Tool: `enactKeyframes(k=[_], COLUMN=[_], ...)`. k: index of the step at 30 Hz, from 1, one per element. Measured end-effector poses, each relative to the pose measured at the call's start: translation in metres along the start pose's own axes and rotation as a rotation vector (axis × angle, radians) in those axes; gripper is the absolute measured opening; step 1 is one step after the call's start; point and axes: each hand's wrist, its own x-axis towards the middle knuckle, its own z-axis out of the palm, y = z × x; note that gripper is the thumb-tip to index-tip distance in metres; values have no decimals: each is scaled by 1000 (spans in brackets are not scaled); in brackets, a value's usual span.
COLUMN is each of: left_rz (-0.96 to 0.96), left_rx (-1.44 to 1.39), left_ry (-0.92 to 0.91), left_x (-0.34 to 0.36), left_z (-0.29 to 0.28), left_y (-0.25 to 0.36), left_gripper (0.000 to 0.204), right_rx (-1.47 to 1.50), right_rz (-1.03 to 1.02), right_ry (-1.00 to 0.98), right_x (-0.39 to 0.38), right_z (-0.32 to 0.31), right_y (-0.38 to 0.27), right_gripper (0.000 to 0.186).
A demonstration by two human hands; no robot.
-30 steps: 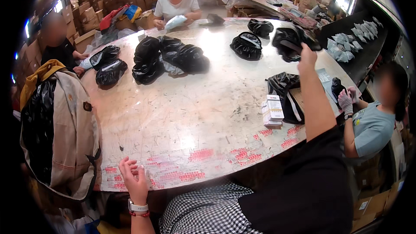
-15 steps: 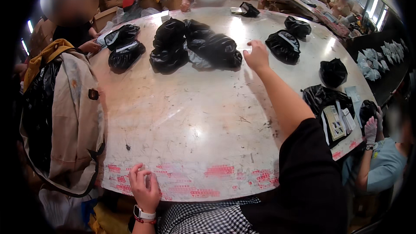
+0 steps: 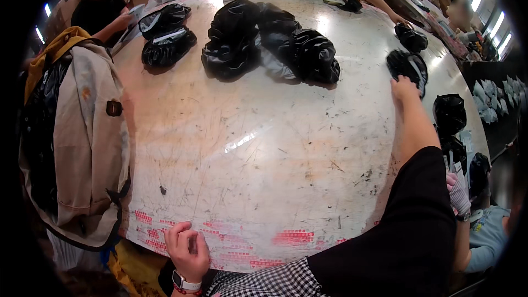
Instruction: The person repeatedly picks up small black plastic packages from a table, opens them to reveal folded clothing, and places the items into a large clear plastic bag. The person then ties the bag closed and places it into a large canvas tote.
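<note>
Here we are at the big pale table (image 3: 258, 148), and our eyes go straight to its far right, where the right hand (image 3: 406, 88) meets a black plastic bundle (image 3: 402, 65). The arm is stretched well out over the table; the fingers touch the bundle's near side, bent a little, but the bundle is blurred and we cannot tell whether they have closed on it. Down at the table's near edge, left of its middle, we find the left hand (image 3: 188, 250), half curled, thumb apart from the fingers, with nothing that we can see in its hold. A watch with a pale band (image 3: 184, 282) sits on that wrist.

Beyond the right hand, nearer the table's far edge, we spot a second bundle (image 3: 412, 39), with a co-worker's hand (image 3: 398, 19) just beside it. Along the table's right edge we have another black bundle (image 3: 450, 113) and, closer in, a gloved hand (image 3: 457, 192) of another person. Over the table's far half, left of centre, lies a heap of black bundles (image 3: 231, 47), and a pair of bundles (image 3: 169, 47) sits toward its far left. Against the table's left end we see a beige sack (image 3: 91, 137).
</note>
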Motion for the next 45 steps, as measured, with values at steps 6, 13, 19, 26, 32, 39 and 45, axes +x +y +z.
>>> enactKeyframes(k=[6,13,19,26,32,39,45], left_rz=[33,93,152,-282,-305,-316,197], left_rx=[-10,-9,-50,-608,-1112,-748,194], left_ry=[28,84,123,54,118,45,363], left_x=[3,4,0,-2,24,4,2], left_z=[1,-2,-2,-7,-17,-32,-81], left_y=[-1,-2,-7,-2,32,-4,-19], left_gripper=[13,13,11,13,48,44,25], right_rx=[-163,526,913,1691,1483,812,227], right_rz=[-99,-1003,-641,-798,-985,-2016,-1463], right_ry=[230,424,474,-1221,-1453,782,326], right_x=[-5,-133,-183,-304,-437,-505,-505], right_z=[-38,-34,-101,-110,-55,-39,-38], right_y=[-24,-193,-190,-177,-180,-176,-202], right_gripper=[33,54,24,37,58,23,17])
